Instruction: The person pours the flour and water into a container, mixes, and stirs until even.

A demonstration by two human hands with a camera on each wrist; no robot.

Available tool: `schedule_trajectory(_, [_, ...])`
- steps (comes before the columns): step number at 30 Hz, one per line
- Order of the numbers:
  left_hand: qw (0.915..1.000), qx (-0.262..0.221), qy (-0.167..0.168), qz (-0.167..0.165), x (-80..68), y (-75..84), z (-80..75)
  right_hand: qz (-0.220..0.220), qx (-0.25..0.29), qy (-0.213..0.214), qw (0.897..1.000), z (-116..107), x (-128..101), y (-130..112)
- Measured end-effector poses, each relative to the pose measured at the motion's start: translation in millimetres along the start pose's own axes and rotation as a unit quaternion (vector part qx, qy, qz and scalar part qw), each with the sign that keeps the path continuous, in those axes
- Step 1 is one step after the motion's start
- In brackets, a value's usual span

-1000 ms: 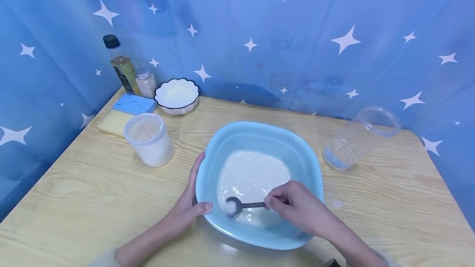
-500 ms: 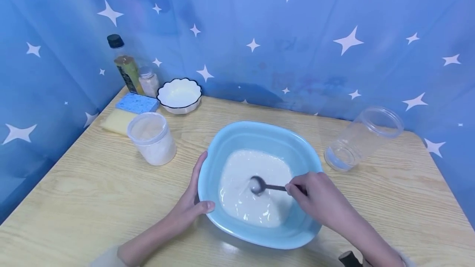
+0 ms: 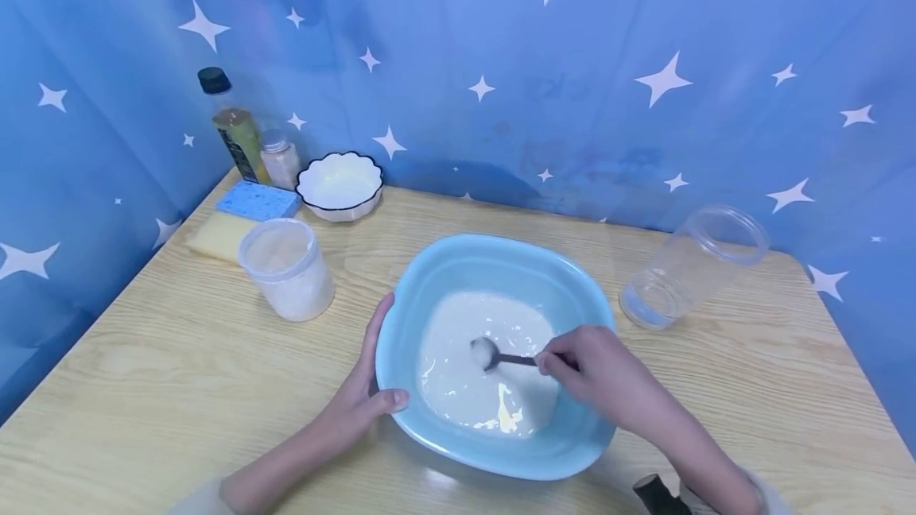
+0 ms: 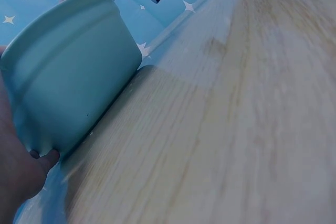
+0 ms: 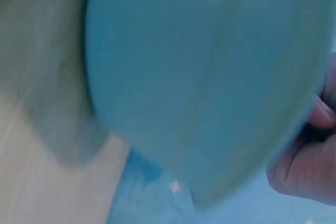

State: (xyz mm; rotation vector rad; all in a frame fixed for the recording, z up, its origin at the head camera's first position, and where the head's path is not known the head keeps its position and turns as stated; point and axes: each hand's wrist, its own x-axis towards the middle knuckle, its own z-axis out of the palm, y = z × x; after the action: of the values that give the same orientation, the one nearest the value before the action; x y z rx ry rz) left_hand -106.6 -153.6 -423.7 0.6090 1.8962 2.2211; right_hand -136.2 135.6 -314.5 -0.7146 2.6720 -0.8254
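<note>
A light blue basin [image 3: 494,261] sits mid-table with white liquid [image 3: 465,388] pooled in its bottom. My left hand [image 3: 365,400] grips the basin's near-left rim, thumb hooked over the edge and fingers along the outer wall. My right hand [image 3: 594,372] pinches the handle of a dark metal spoon [image 3: 494,354] whose bowl dips into the liquid near the middle. The left wrist view shows the basin's outer wall [image 4: 73,66] close up with my palm against it. In the right wrist view the basin [image 5: 210,77] is a blur beside my fingers [image 5: 310,156].
A plastic jar [image 3: 286,269] of white powder stands left of the basin. Behind it lie a yellow and blue sponge [image 3: 243,213], a small white bowl [image 3: 339,185], an oil bottle [image 3: 232,129] and a shaker [image 3: 279,157]. A clear jar [image 3: 687,265] lies tipped at right. Blue starred cloth walls the table.
The spoon has swept from the basin's near-left part toward its middle, and my right hand moved right and away with it. The left hand has kept its hold on the rim.
</note>
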Motion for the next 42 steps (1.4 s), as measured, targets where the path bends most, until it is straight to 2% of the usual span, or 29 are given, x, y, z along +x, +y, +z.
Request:
schedule_trajectory(4, [1.0, -0.005, -0.005, -0.006, 0.8, 0.5, 0.6, -0.009, 0.001, -0.024, 1.0, -7.0, -2.7, 3.0])
schedule_trajectory(8, [0.9999, -0.007, 0.003, -0.015, -0.8, 1.2, 1.3, 0.021, -0.018, -0.003, 1.0, -19.7, -7.4, 8.9])
schedule_trajectory(12, [0.9998, 0.0, 0.007, -0.018, -1.7, 2.7, 1.5, 0.027, 0.016, 0.01, 0.999, -24.6, -9.3, 7.0])
schedule_trajectory(16, [0.9999, 0.004, 0.005, -0.013, -2.9, 2.2, 0.6, -0.002, 0.082, -0.006, 0.997, -13.1, -6.8, -5.2])
schedule_trajectory(20, [0.9999, 0.003, 0.007, -0.009, -3.1, 2.4, -0.7, -0.038, 0.111, -0.024, 0.993, 6.0, -0.6, -18.7])
schedule_trajectory(25, [1.0, 0.001, 0.004, -0.008, -1.9, 2.2, -0.9, -0.065, 0.073, -0.044, 0.994, 15.6, 2.2, -22.9])
schedule_trajectory(29, [0.9999, -0.001, 0.003, -0.016, -1.9, 1.9, 0.2, -0.035, 0.043, -0.028, 0.998, 11.2, -1.7, -17.2])
schedule_trajectory(31, [0.9998, -0.004, 0.005, -0.019, -2.3, 2.1, 0.8, -0.029, 0.044, -0.013, 0.999, 11.3, -2.3, -13.8])
schedule_trajectory(42, [0.9997, -0.02, 0.002, -0.015, -1.2, 2.6, 2.7, -0.027, 0.053, -0.011, 0.998, 12.1, -3.6, -8.9])
